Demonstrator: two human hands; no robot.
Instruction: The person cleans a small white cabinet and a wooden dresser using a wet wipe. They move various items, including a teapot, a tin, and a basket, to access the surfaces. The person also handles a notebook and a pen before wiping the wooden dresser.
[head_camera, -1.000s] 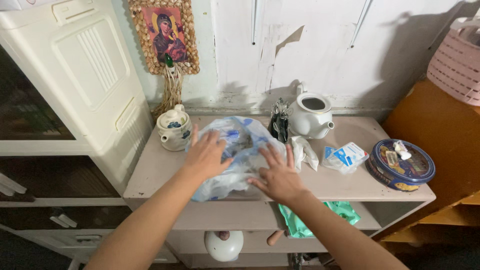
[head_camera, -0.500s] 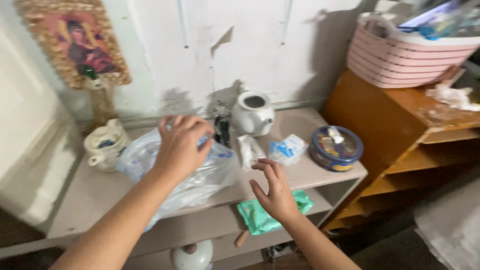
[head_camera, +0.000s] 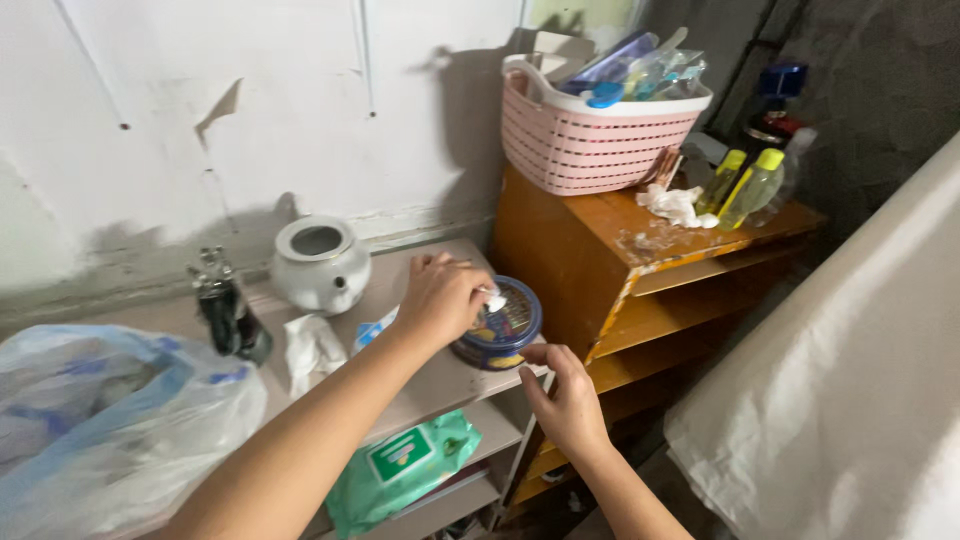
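Note:
A round blue tin (head_camera: 510, 335) sits at the right end of a low grey shelf (head_camera: 430, 375). My left hand (head_camera: 443, 297) reaches over the tin and pinches a small white object (head_camera: 495, 303) on its lid. My right hand (head_camera: 566, 397) touches the tin's lower right side with its fingertips, beside the shelf edge. A clear and blue plastic bag (head_camera: 100, 420) lies at the left, apart from both hands.
A white lidless teapot (head_camera: 318, 265), a dark bottle (head_camera: 226, 310), crumpled white tissue (head_camera: 312, 347) and a green packet (head_camera: 400, 465) below. At right stands an orange wooden stand (head_camera: 640, 270) with a pink basket (head_camera: 590, 130), yellow bottles (head_camera: 745, 185), and white cloth (head_camera: 860, 400).
The view swung right. Both hands left the plastic bag and moved to the blue tin; my left hand now pinches the white object on its lid.

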